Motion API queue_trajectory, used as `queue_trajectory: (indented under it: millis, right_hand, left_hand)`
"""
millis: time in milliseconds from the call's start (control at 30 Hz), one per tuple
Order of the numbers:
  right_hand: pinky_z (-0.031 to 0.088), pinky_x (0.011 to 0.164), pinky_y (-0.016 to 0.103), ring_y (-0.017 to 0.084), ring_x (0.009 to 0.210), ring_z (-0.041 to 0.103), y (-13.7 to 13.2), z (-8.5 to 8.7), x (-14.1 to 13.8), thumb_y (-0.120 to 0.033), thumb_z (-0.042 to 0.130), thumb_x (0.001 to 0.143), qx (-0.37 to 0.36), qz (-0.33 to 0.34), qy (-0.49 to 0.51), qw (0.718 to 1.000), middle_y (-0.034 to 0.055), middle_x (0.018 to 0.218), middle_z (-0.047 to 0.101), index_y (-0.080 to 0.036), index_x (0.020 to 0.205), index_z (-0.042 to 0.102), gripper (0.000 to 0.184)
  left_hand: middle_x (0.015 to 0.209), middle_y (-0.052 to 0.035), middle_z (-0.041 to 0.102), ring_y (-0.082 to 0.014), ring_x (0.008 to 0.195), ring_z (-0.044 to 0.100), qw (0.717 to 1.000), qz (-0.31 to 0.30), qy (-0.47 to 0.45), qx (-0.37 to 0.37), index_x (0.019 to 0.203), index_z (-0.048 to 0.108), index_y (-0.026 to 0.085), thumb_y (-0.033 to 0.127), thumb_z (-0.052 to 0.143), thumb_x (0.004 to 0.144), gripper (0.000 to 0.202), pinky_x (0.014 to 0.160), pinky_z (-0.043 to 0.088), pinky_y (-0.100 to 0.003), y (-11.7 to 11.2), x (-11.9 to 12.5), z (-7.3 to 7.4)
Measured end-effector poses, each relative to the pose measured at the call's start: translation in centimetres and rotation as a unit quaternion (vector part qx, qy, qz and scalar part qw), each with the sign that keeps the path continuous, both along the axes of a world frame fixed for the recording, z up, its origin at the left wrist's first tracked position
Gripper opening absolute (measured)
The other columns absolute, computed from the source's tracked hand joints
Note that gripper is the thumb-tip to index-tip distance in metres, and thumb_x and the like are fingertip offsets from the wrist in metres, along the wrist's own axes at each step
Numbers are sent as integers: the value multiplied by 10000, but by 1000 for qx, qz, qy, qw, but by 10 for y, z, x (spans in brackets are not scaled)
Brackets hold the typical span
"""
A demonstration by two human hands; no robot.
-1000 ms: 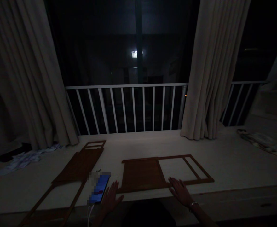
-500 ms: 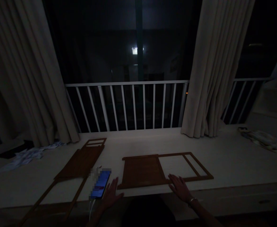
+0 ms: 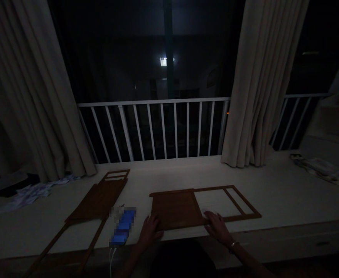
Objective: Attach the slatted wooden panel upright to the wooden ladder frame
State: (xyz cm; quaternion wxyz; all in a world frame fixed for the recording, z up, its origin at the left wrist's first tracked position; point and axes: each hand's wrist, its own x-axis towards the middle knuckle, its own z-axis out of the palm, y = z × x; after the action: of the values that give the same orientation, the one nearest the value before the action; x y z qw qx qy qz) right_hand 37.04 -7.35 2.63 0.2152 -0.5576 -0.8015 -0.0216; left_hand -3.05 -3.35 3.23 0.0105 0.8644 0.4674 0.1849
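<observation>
A flat brown wooden frame with a solid panel (image 3: 173,208) at its left and open bars at its right lies on the pale ledge. My left hand (image 3: 150,232) rests at the panel's lower left corner, fingers extended over it rather than wrapped round. Over the frame's near rail, just right of the panel, my right hand (image 3: 219,228) lies open with its fingers spread. A bracelet circles that wrist. Left of my left hand is a phone (image 3: 123,227), blurred by pixels, with a white cable.
A second brown wooden frame (image 3: 100,199) lies slanted at the left and overhangs the front edge. Patterned cloth (image 3: 32,193) lies by the left curtain (image 3: 68,131), and crumpled fabric (image 3: 321,170) at the far right. White railing (image 3: 157,102) runs behind the ledge (image 3: 276,193).
My left hand has moved right, from beside the phone onto the panel's lower left corner. My right hand stays at the near rail, shifted slightly. The wooden frame lies in the same place.
</observation>
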Motion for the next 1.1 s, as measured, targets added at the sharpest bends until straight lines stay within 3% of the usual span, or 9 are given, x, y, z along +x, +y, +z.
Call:
queue_trajectory:
  millis: [133,267,467,667,833,1100]
  right_hand:
    - [179,977,451,207,1065,448,-3,17,-22,-266,409,799,32,69,-31,997,64,1115,530,-239,1138,457,344]
    - [224,947,422,191,972,481,1,23,-47,-210,431,803,57,96,-50,993,52,1006,560,-225,1059,502,266]
    - [308,830,362,189,879,484,15,23,-71,-226,476,796,35,111,-84,990,32,911,561,-216,1013,509,219]
    - [315,796,330,192,912,463,19,32,-87,-200,451,803,-1,97,-109,989,42,969,544,-216,1029,503,233]
    - [307,814,344,194,937,463,27,35,-92,-176,426,812,-15,104,-144,984,50,997,546,-213,1049,500,251]
    - [348,712,306,174,796,514,53,49,-92,-199,456,794,-3,220,-233,947,52,842,589,-154,850,561,127]
  left_hand:
    - [1256,-97,415,-273,1121,403,1000,-11,7,2,1122,468,217,389,566,687,477,905,354,-434,3,24,0]
    - [1214,-86,458,-259,1107,422,999,-38,14,7,1114,452,214,369,547,713,439,921,339,-439,7,35,-6]
    - [1168,-96,498,-250,1089,445,1000,-23,13,15,1150,405,205,334,462,782,394,910,349,-443,13,37,-22]
    - [1227,-121,445,-261,1141,398,999,-26,13,44,1209,342,187,381,444,790,473,927,340,-447,21,32,-36]
    - [1242,-120,425,-268,1150,384,999,-34,18,34,1209,341,193,417,467,771,508,925,339,-453,26,30,-33]
    - [1231,-120,427,-270,1152,372,996,-76,47,18,1188,349,180,404,474,763,496,946,308,-472,30,32,-16]
